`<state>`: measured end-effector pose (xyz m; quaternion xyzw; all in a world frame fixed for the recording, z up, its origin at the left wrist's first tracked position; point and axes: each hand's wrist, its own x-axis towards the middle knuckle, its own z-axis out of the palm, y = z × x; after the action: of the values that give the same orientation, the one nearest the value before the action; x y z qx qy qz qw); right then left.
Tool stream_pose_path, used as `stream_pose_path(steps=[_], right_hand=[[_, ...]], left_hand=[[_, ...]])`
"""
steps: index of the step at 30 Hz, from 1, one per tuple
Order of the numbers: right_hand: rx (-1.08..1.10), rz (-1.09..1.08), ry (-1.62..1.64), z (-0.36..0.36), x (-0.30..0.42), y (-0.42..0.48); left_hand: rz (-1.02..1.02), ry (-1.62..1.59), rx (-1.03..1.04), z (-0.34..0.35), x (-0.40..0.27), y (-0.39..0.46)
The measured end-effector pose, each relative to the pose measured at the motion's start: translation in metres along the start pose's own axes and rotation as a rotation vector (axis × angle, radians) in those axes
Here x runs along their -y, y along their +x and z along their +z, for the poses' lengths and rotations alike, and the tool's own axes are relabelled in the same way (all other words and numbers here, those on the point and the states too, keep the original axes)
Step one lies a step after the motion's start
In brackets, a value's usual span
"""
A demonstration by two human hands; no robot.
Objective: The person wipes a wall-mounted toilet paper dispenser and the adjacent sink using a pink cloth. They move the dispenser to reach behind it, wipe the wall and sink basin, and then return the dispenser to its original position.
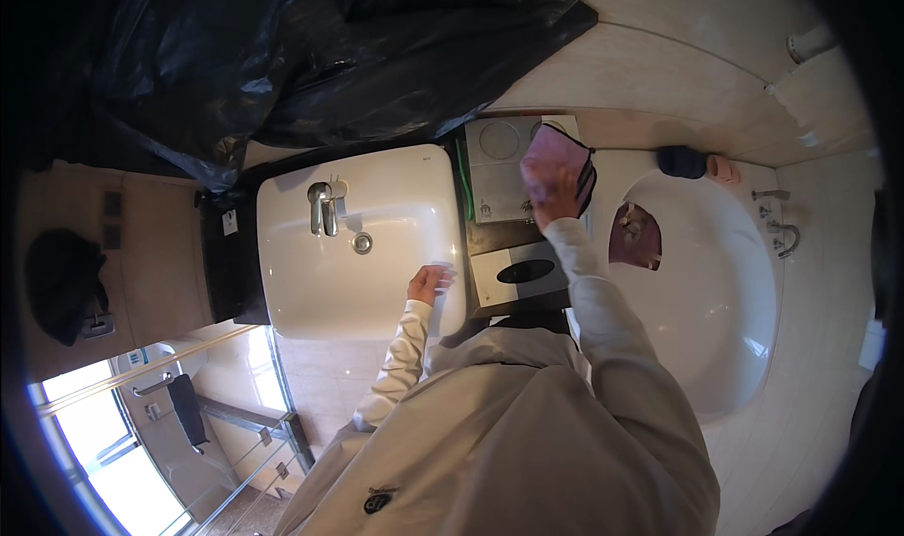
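Note:
My right hand (556, 191) is on a pink cloth (559, 150) with dark edging, its fingers blurred against the fabric. Beneath the cloth lies a flat silvery-grey box (494, 176) marked with round shapes. My left hand (429, 284) hovers at the right side of a white washbasin (304, 289); its fingers are loosely bent and nothing shows in them. A tissue box (492, 277) with a dark oval opening sits on the dark counter between the basin and my right forearm. Along the basin's right edge runs a thin green strip (464, 179).
A chrome faucet (323, 209) rises from the basin. To the right is a white bathtub (706, 310), with a maroon piece (635, 239) at its near side and a chrome tub tap (784, 236). Black plastic sheeting (395, 70) hangs over the wall behind the counter.

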<state>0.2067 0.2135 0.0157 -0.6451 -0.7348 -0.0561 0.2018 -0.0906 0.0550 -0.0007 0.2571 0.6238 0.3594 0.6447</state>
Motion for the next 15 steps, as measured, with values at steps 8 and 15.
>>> stream_pose_path(steps=[8, 15], right_hand=[[0.154, -0.188, 0.246, 0.026, 0.125, -0.027], [0.186, 0.289, -0.042, 0.017, -0.015, -0.020]], left_hand=[[0.038, 0.094, 0.072, -0.010, 0.003, -0.011], [0.060, 0.044, 0.036, -0.023, 0.003, -0.010]])
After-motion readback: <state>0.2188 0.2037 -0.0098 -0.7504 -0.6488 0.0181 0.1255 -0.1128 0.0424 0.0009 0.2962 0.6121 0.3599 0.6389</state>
